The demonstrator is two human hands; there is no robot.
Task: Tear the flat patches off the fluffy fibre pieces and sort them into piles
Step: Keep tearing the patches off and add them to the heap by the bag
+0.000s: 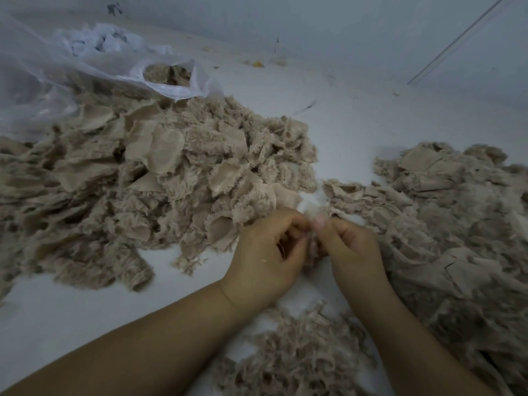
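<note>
both hands meet over the white surface (pixel 357 115), the left hand (pixel 265 252) and the right hand (pixel 350 247) each pinching the same small beige fibre piece (pixel 313 241) between curled fingers and thumb; the piece is fuzzy, blurred and mostly hidden by the fingers, so any flat patch on it cannot be made out. to the left lies a large pile (pixel 148 178) of fluffy tan tufts mixed with smooth, woven-looking flat patches. a second pile (pixel 451 224) spreads to the right, flatter and more layered. a third, purely shaggy pile (pixel 297 355) sits near, between the forearms. a clear plastic bag (pixel 168 77) holding more fibre lies behind the left pile.
</note>
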